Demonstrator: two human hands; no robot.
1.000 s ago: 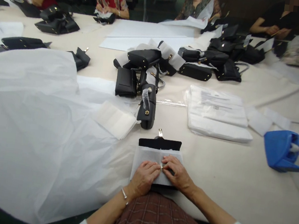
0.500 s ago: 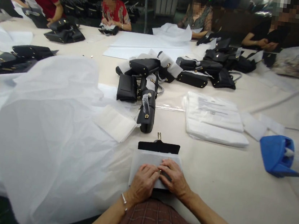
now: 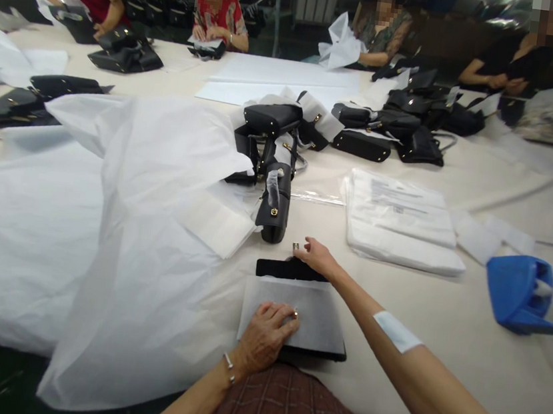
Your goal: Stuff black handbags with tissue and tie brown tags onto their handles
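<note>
A black handbag (image 3: pixel 319 354) lies in front of me with its flap (image 3: pixel 271 268) folded out on the far side. White tissue paper (image 3: pixel 321 313) covers its front, and a small gold fitting shows through at the middle. My left hand (image 3: pixel 268 332) lies on the paper, fingertips beside that fitting. My right hand (image 3: pixel 319 256) reaches to the flap's far edge, its thumb and fingers closed on the flap next to the gold clasp plate (image 3: pixel 295 246). The right index finger points outward.
A large sheet of white tissue (image 3: pixel 142 231) covers the left. Black handbags (image 3: pixel 272 119) are heaped ahead, with one (image 3: pixel 271 223) nearest. White plastic bags (image 3: pixel 400 222) lie stacked right of them, and a blue tape dispenser (image 3: pixel 518 290) stands farther right. Co-workers (image 3: pixel 223 19) work across the table.
My right hand has moved from the paper up to the flap's far edge. My left hand has stayed on the paper. The big tissue sheet has shifted and billowed at its top.
</note>
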